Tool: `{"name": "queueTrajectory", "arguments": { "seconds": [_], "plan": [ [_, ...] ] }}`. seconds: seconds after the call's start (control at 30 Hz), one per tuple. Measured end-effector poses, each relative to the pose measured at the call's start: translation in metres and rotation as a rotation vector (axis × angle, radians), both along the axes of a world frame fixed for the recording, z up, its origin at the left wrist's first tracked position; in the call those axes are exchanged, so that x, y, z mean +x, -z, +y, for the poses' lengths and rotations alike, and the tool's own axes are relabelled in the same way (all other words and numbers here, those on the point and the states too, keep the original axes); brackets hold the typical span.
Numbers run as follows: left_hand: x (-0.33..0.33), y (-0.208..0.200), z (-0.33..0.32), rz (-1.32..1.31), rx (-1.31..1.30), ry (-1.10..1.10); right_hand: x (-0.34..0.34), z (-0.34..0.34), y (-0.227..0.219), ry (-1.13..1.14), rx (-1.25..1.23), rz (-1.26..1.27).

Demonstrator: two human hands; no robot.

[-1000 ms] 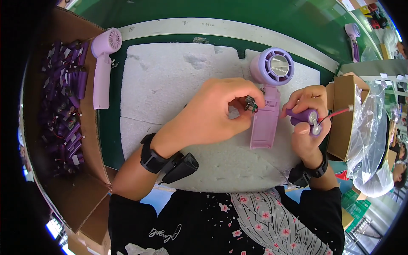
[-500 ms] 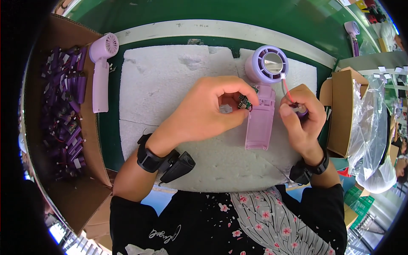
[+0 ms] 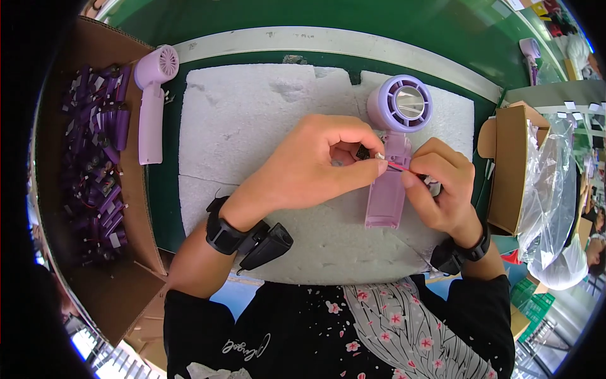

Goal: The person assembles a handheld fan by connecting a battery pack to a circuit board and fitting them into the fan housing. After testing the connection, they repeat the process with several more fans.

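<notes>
My left hand (image 3: pixel 309 164) is closed in a pinch, with a small dark circuit board (image 3: pixel 362 152) inside its curled fingers. A white plug (image 3: pixel 379 156) sits at its fingertips. From there short red and black wires (image 3: pixel 396 167) run to my right hand (image 3: pixel 447 183), which is closed around a battery (image 3: pixel 433 186) mostly hidden by the fingers. Beneath both hands lies a lilac handheld fan's open handle shell (image 3: pixel 384 205), its hollow facing up. The round fan head (image 3: pixel 400 103) is at the far end.
A white foam pad (image 3: pixel 252 95) lies under the work. At left stand a carton (image 3: pixel 142 208) of purple batteries (image 3: pixel 95 151) and another lilac fan (image 3: pixel 150 120). At right are a small carton (image 3: pixel 508 170) and clear plastic bags (image 3: pixel 549 189). A further fan (image 3: pixel 531 57) lies far right.
My right hand has come left and down, bringing the white plug from beside the fan head to my left fingertips. The fan has shifted slightly toward me.
</notes>
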State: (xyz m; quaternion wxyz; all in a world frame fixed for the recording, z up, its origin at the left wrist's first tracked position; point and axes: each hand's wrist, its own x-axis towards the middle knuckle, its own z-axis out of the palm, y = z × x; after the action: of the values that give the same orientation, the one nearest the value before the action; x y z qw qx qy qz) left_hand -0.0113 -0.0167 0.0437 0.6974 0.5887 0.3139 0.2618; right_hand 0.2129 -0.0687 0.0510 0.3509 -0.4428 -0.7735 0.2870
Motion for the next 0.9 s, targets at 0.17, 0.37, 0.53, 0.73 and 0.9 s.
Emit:
{"name": "queueTrajectory", "arguments": {
  "seconds": [0.17,0.37,0.53,0.73,0.9],
  "plan": [
    [0.000,-0.002,-0.001,0.016,0.033,0.000,-0.003,-0.001,0.006,0.071,-0.030,0.037],
    [0.002,-0.001,-0.001,-0.008,-0.023,-0.005,-0.006,0.001,0.005,0.093,0.138,-0.070],
    [0.000,-0.001,0.000,-0.015,-0.012,0.006,-0.006,0.001,0.007,0.106,0.084,-0.043],
    [-0.003,0.002,0.003,0.000,-0.073,0.043,-0.002,0.005,0.012,0.076,0.080,-0.024],
    [-0.006,-0.002,0.012,-0.005,-0.254,0.147,0.001,0.005,0.005,-0.006,0.113,-0.110]
  ]
}}
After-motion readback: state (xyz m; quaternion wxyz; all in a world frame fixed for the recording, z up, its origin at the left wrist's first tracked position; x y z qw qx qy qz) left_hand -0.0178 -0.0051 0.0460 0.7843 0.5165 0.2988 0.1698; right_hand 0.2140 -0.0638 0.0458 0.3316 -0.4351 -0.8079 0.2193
